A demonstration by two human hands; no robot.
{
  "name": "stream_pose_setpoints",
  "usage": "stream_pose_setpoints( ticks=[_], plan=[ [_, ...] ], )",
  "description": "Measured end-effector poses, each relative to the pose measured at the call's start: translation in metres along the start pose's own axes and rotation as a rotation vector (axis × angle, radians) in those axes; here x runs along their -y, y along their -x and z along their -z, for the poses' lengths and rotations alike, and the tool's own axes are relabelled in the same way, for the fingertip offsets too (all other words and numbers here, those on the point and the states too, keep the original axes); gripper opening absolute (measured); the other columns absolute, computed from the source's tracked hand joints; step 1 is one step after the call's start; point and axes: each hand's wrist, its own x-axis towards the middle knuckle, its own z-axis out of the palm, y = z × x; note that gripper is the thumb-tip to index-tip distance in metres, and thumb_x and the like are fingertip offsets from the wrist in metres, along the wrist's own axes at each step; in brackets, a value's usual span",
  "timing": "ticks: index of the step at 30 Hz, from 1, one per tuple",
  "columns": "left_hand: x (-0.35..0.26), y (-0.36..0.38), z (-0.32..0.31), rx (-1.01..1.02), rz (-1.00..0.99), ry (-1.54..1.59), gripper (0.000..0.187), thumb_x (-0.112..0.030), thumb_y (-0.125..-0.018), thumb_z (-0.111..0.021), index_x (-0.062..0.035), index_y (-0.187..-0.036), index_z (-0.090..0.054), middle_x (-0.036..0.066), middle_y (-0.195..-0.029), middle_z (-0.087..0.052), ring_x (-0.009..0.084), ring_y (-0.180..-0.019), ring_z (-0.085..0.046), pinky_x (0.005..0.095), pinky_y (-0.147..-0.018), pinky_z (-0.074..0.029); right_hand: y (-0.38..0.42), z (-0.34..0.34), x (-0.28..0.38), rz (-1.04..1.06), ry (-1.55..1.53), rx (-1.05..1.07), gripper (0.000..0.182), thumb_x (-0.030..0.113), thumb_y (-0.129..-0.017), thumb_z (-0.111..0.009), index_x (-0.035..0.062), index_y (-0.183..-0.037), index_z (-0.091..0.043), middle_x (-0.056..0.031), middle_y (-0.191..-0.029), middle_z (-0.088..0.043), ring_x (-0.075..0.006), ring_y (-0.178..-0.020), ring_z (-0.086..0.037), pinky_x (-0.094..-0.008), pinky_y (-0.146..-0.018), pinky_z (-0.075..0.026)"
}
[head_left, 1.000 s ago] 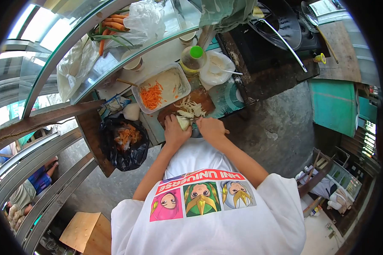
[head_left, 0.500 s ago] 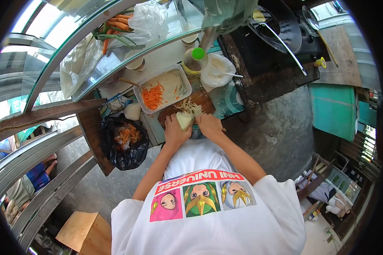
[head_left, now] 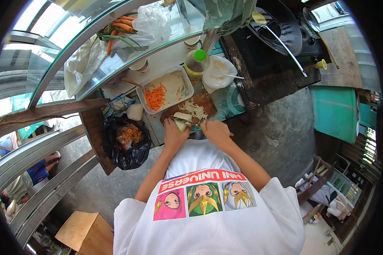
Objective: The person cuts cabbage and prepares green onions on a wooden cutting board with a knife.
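Observation:
My left hand (head_left: 175,132) is closed round a pale piece of cabbage (head_left: 182,123) at the near edge of the brown cutting board (head_left: 207,103). My right hand (head_left: 217,131) is closed beside it, gripping a knife whose handle is mostly hidden; a dark blade (head_left: 186,121) lies across the cabbage. Thin pale shreds (head_left: 194,109) are heaped on the board beyond both hands. Just past the board, a clear plastic tub (head_left: 187,90) holds grated carrot (head_left: 155,97) and a pale batter.
A black bag of peelings (head_left: 129,138) lies on the left. Behind the tub are a green-capped jar (head_left: 196,63) and a white bag with a spoon (head_left: 219,72). A stove with a wok (head_left: 281,36) is at upper right. Another person's legs (head_left: 42,170) show far left.
The cabbage is tilted differently in my left hand, and the knife blade now shows against it. My right hand is slightly nearer my body. The whole view has shifted a little.

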Motion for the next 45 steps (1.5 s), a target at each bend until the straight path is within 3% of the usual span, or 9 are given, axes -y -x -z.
stream_pose_setpoints(
  ticks=[4, 14, 16, 19, 25, 35, 37, 45],
  plan=[
    [-0.001, 0.006, 0.006, 0.021, -0.045, 0.011, 0.066, -0.022, -0.066, -0.072, 0.0072, -0.114, -0.039, 0.024, -0.108, -0.042, 0.0426, -0.105, -0.044, 0.0461, -0.087, -0.043, 0.007, -0.003, 0.012, 0.056, 0.048, -0.072, 0.053, 0.030, -0.091, -0.035, -0.0004, -0.059, -0.064, -0.0224, -0.058, -0.059, -0.0395, -0.052, -0.060, -0.0458, -0.054, -0.052],
    [0.003, 0.008, -0.003, 0.013, -0.038, -0.123, 0.065, -0.023, -0.065, -0.071, 0.0061, -0.114, -0.039, 0.024, -0.106, -0.042, 0.0428, -0.104, -0.044, 0.0479, -0.083, -0.045, -0.001, -0.003, 0.020, 0.010, 0.032, 0.050, 0.051, 0.029, -0.091, -0.035, -0.0014, -0.066, -0.066, -0.0229, -0.064, -0.062, -0.0389, -0.060, -0.063, -0.0472, -0.060, -0.052],
    [0.002, 0.008, -0.002, 0.021, -0.022, -0.122, 0.066, -0.023, -0.064, -0.071, 0.0054, -0.114, -0.039, 0.023, -0.106, -0.042, 0.0427, -0.104, -0.044, 0.0482, -0.082, -0.045, -0.012, -0.010, 0.024, 0.010, 0.056, 0.157, 0.040, 0.026, -0.089, -0.038, 0.0024, -0.078, -0.068, -0.0207, -0.076, -0.066, -0.0364, -0.069, -0.065, -0.0452, -0.062, -0.052],
    [0.001, 0.006, 0.001, 0.013, -0.035, -0.148, 0.065, -0.023, -0.064, -0.071, 0.0035, -0.115, -0.040, 0.022, -0.105, -0.042, 0.0423, -0.104, -0.044, 0.0482, -0.081, -0.046, -0.007, -0.006, 0.019, -0.020, 0.055, 0.150, 0.037, 0.026, -0.089, -0.039, 0.0043, -0.083, -0.068, -0.0207, -0.078, -0.066, -0.0352, -0.072, -0.066, -0.0450, -0.065, -0.052],
    [-0.001, 0.007, 0.001, -0.001, -0.040, -0.146, 0.068, -0.023, -0.066, -0.071, 0.0022, -0.120, -0.039, 0.022, -0.107, -0.043, 0.0419, -0.101, -0.047, 0.0469, -0.083, -0.045, -0.021, -0.016, 0.022, -0.004, 0.060, 0.176, 0.034, 0.025, -0.088, -0.040, 0.0057, -0.084, -0.069, -0.0176, -0.081, -0.067, -0.0346, -0.075, -0.066, -0.0455, -0.067, -0.051],
    [-0.003, 0.006, 0.002, 0.019, -0.055, -0.153, 0.071, -0.025, -0.066, -0.072, -0.0010, -0.123, -0.039, 0.021, -0.107, -0.044, 0.0415, -0.103, -0.048, 0.0471, -0.083, -0.045, -0.022, -0.026, 0.000, 0.003, -0.013, 0.142, 0.040, 0.031, -0.090, -0.039, 0.0051, -0.083, -0.069, -0.0196, -0.083, -0.066, -0.0359, -0.078, -0.065, -0.0461, -0.067, -0.050],
    [-0.001, 0.000, 0.003, 0.010, -0.061, -0.163, 0.071, -0.026, -0.066, -0.072, -0.0017, -0.124, -0.039, 0.021, -0.108, -0.044, 0.0412, -0.103, -0.048, 0.0473, -0.083, -0.045, -0.017, -0.022, -0.004, 0.009, 0.000, 0.123, 0.042, 0.031, -0.090, -0.037, 0.0039, -0.078, -0.067, -0.0199, -0.077, -0.065, -0.0389, -0.071, -0.063, -0.0482, -0.064, -0.050],
    [-0.004, 0.005, 0.003, 0.048, -0.045, -0.184, 0.069, -0.026, -0.066, -0.072, -0.0026, -0.122, -0.040, 0.021, -0.108, -0.044, 0.0404, -0.105, -0.047, 0.0474, -0.081, -0.046, -0.018, -0.028, -0.009, 0.041, -0.030, 0.066, 0.038, 0.030, -0.090, -0.039, 0.0044, -0.082, -0.066, -0.0205, -0.079, -0.065, -0.0388, -0.072, -0.063, -0.0476, -0.065, -0.050]
  ],
)
